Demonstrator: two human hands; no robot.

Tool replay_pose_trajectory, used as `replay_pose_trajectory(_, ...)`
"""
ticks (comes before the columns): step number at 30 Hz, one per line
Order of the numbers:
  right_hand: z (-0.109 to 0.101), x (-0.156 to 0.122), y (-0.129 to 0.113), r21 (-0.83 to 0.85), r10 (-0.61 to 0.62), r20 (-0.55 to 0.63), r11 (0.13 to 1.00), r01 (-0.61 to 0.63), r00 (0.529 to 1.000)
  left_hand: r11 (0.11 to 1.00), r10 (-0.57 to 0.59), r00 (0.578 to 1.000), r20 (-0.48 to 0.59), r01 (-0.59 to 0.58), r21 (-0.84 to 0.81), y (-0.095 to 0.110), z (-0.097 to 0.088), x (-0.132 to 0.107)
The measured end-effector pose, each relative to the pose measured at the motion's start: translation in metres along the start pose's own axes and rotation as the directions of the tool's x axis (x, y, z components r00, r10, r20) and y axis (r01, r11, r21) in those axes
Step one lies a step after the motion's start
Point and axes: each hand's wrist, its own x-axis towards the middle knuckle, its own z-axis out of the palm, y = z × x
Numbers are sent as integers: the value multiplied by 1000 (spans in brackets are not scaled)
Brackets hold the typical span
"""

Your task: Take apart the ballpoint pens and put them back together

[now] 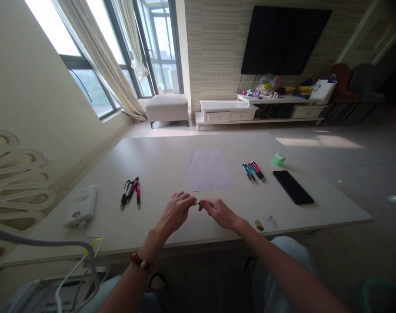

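Just in front of the sheet of white paper (211, 170), my left hand (179, 208) and my right hand (220, 212) meet over the table. Between their fingertips shows a short white and black piece of a pen (198, 203); the rest of it is hidden by the fingers. Both hands are closed on it, one at each end. To the left lie several pens (131, 191) with black, purple and pink parts. Several more pens (257, 171), blue, green and pink, lie side by side right of the paper.
On the white table (152, 161) are a white power bank (83, 204) with a cable at left, a black phone (292, 187) and a small green container (278, 159) at right. A cartoon sticker (259, 225) lies near the front edge.
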Motion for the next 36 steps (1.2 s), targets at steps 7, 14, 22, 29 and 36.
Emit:
replay_pose_trajectory(7,5,8,9,302,77,-62,952,-55,995,999,-17,999,-49,19,31,-1,0,1)
replay_pose_trajectory(14,2,9,6,418,81,-39,907,-57,996,996,-27,999,-47,31,87,0,4,1)
replay_pose_trajectory(22,2,12,9,436,96,-93,899,-47,991,993,-39,997,-63,46,112,0,8,2)
replay_pose_trajectory(29,-3,12,6,394,69,-150,919,-5,986,993,-34,996,-80,43,113,1,10,1)
replay_pose_trajectory(36,-9,12,6,333,40,-204,943,31,978,997,-50,998,-49,53,53,2,12,2)
